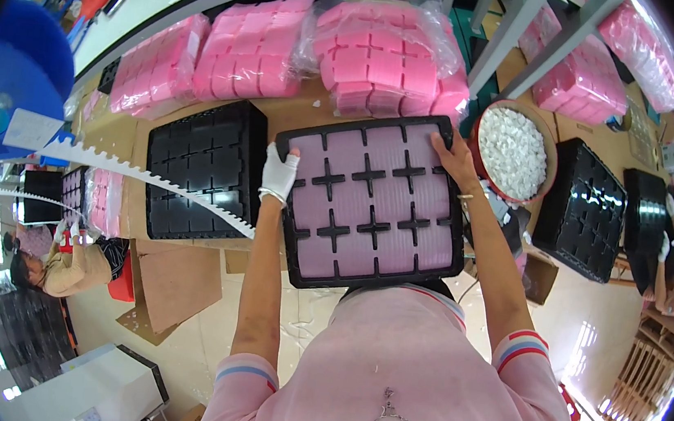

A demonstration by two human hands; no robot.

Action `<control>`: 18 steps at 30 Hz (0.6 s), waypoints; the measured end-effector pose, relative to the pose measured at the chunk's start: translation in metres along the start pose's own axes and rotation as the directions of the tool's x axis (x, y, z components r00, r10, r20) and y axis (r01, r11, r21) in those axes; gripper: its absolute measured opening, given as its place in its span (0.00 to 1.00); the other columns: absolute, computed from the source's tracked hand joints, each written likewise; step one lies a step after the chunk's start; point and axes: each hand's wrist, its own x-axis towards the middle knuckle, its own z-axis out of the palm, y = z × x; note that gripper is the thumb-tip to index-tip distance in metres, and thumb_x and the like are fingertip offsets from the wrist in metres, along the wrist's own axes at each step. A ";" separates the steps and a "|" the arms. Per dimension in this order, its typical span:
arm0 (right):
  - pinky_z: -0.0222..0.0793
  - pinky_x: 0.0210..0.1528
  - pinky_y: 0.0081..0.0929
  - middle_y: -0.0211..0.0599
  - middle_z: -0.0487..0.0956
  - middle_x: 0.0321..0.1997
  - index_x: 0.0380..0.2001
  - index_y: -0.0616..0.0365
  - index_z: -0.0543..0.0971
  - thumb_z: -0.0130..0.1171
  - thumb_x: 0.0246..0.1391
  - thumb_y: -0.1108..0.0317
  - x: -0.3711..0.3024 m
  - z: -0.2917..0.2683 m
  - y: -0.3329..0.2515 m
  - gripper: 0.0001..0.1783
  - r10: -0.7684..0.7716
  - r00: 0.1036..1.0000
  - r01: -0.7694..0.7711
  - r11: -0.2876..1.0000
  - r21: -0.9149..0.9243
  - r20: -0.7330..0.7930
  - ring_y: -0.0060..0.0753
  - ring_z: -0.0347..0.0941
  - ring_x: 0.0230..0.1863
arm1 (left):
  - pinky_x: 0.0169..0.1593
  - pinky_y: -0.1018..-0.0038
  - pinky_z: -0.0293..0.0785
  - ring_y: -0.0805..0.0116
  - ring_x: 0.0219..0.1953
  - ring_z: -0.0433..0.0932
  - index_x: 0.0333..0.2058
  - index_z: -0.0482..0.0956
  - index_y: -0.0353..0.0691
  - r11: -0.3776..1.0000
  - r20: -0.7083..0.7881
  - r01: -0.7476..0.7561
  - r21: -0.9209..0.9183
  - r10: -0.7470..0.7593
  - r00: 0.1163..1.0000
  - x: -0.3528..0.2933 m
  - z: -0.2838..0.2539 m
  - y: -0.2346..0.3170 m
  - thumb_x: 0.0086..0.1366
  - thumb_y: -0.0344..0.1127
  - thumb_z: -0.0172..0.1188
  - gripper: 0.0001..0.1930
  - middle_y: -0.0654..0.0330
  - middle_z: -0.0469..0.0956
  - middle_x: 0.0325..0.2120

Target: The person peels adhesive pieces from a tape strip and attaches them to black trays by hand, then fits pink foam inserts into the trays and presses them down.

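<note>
A black plastic tray is held in front of my body, its sections filled with pale pink foam sheets and parted by black cross-shaped dividers. My left hand, in a white glove, grips the tray's left side with the thumb over the rim. On the upper right corner, my bare right hand clasps the rim. The fingers beneath the tray are hidden. Left of it, a stack of black trays lies on the brown work surface. A round tub of small white pieces stands beside my right hand.
Bagged pink foam blocks line the back below a grey metal frame. A white toothed strip reaches in from the left, near a blue bin. More black trays stand right. Co-workers sit at both sides.
</note>
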 end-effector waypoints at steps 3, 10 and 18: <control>0.68 0.61 0.43 0.63 0.79 0.53 0.60 0.64 0.70 0.59 0.59 0.41 0.008 -0.004 -0.007 0.39 0.010 0.998 -0.013 0.999 -0.041 -0.056 0.60 0.75 0.57 | 0.53 0.55 0.75 0.36 0.51 0.78 0.65 0.60 0.36 0.998 -0.023 -0.040 0.043 0.041 0.999 0.014 0.003 0.004 0.68 0.53 0.61 0.37 0.37 0.79 0.48; 0.70 0.60 0.39 0.51 0.81 0.53 0.61 0.60 0.72 0.68 0.52 0.40 -0.001 -0.019 -0.036 0.43 -0.052 0.979 0.009 0.977 0.211 0.197 0.49 0.77 0.56 | 0.62 0.59 0.69 0.42 0.61 0.73 0.71 0.50 0.37 0.989 0.099 -0.044 -0.138 0.058 0.993 0.011 -0.008 -0.013 0.62 0.58 0.66 0.50 0.38 0.71 0.60; 0.53 0.74 0.36 0.63 0.58 0.74 0.74 0.69 0.40 0.73 0.44 0.40 -0.100 -0.053 -0.020 0.71 0.028 0.985 -0.019 0.998 -0.052 0.172 0.52 0.57 0.75 | 0.73 0.67 0.51 0.50 0.73 0.55 0.71 0.44 0.24 0.999 -0.077 0.053 -0.010 -0.054 0.996 -0.102 -0.014 0.023 0.55 0.45 0.74 0.57 0.38 0.55 0.70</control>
